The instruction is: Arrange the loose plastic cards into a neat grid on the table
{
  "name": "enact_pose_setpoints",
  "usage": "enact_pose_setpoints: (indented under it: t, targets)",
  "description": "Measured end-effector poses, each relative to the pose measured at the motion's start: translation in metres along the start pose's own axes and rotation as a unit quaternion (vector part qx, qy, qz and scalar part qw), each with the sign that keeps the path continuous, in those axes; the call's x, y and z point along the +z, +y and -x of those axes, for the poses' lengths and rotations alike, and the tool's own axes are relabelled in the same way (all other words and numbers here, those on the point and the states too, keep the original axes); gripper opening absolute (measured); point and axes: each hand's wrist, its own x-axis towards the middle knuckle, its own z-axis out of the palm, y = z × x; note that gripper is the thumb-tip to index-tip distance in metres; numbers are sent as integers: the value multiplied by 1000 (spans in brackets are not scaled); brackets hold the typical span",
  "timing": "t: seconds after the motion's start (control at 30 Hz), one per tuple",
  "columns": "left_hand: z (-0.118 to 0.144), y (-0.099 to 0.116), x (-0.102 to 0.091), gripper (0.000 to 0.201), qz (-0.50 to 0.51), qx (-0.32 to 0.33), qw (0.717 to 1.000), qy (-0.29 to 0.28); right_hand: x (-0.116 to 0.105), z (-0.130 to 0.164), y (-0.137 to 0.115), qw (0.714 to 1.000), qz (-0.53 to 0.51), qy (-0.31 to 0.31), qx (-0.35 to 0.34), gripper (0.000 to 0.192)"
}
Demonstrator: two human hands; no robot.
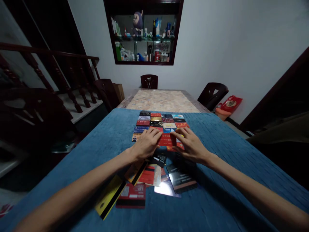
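A red card [166, 140] with pale lettering is held between my two hands, low over the near edge of a card grid. My left hand [147, 142] grips its left edge, fingers curled together. At its right edge, my right hand [189, 143] has fingers and thumb closing on the card. Beyond my fingers, overlapping cards lie in several columns, among them a maroon card [143, 123] and a blue card [140, 129]. Loose cards lie nearer me: a yellow card [109, 196], a dark red card [131, 195], a black card [182, 178] and a red-orange card [147, 175].
A blue cloth [101, 138] covers the near table, with a patterned beige tabletop [160, 100] beyond. Dark wooden chairs stand at the far end [149, 81] and right side [212, 95]. A wall cabinet [145, 62] holds bottles and a plush toy.
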Motion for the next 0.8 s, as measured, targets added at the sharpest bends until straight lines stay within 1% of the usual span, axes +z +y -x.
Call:
enact_pose_setpoints:
  t: [0.2,0.33,0.53,0.63,0.8]
  targets:
    - [-17,-30,10,48,19,-13,1000,-3,19,-22,29,1000,-25,-11,-3,46]
    - [-30,-50,16,45,40,-15,999,2,32,-36,49,999,-45,-29,6,44]
    - [-55,-77,24,42,33,-25,999,-12,55,-55,76,997,-59,-49,20,40]
    - [-69,-94,29,41,27,-41,999,-17,67,-68,89,997,-51,-54,27,37]
    - [-95,-123,39,31,-1,-61,998,-18,86,-94,111,996,-17,-61,59,32]
